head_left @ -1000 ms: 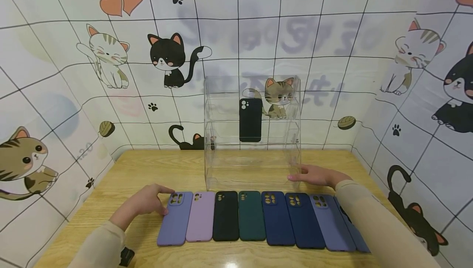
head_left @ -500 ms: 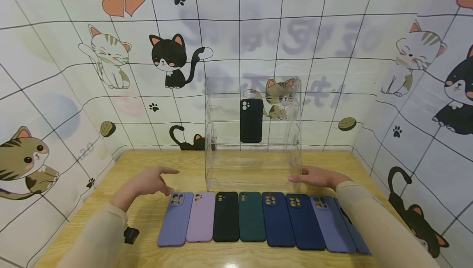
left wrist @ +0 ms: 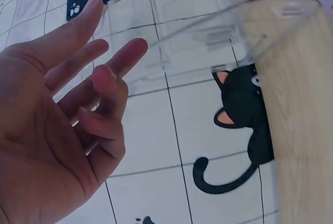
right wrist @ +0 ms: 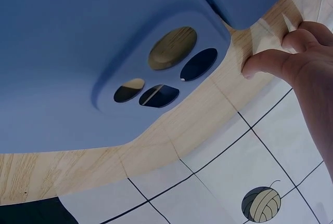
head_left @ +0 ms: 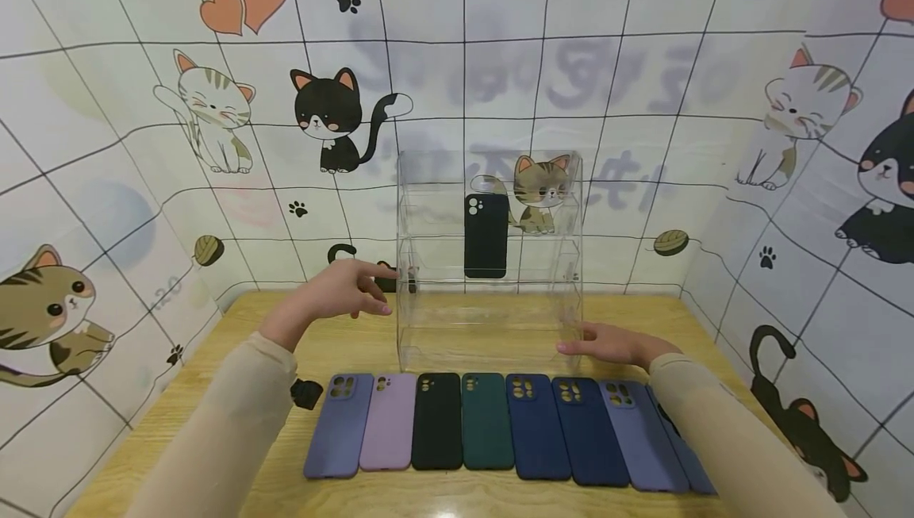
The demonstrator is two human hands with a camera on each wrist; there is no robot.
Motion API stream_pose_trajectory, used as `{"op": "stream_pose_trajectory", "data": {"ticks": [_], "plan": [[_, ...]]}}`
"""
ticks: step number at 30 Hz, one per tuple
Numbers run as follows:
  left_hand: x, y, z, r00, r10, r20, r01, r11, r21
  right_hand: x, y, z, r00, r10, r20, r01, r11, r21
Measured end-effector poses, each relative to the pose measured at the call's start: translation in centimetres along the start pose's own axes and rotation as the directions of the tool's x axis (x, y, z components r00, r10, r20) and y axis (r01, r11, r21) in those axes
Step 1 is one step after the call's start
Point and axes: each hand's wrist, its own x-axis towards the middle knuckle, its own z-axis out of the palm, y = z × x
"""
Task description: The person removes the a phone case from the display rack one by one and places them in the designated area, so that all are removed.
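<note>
A clear plastic tiered rack (head_left: 493, 316) stands at the back middle of the table, with a black phone case (head_left: 486, 236) upright on an upper tier. My left hand (head_left: 339, 289) is raised at the rack's left side, fingers loosely bent and fingertips close to the edge. It holds nothing; the left wrist view shows its bare palm and fingers. My right hand (head_left: 617, 345) holds the rack's lower right side between thumb and fingers. In front lies a row of phone cases, among them a periwinkle case (head_left: 339, 427), a lilac case (head_left: 388, 423) and a green case (head_left: 488, 423).
The row's right end holds navy cases (head_left: 539, 431) and another periwinkle case (head_left: 646, 439); my right sleeve (head_left: 728, 423) partly covers the last one. A small black object (head_left: 306, 393) shows beside my left sleeve. A cat-print sheet (head_left: 457, 90) hangs behind the wooden table (head_left: 286, 312).
My left hand has left the periwinkle case at the row's left end and moved up and right to the rack's left side. The right hand has stayed in place.
</note>
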Motion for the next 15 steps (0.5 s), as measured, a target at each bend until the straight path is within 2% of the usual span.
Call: {"op": "stream_pose_trajectory", "data": {"ticks": [8, 15], "plan": [[2.8, 3.2, 0.0, 0.996, 0.035, -0.077, -0.039, 0.998, -0.056, -0.1, -0.2, -0.1, 1.000, 0.001, 0.000, -0.001, 1.000, -0.012], [5.2, 6.0, 0.8, 0.991, 0.088, -0.096, -0.095, 0.992, -0.076, -0.4, -0.1, -0.1, 1.000, -0.015, 0.013, 0.015, 1.000, -0.003]]}}
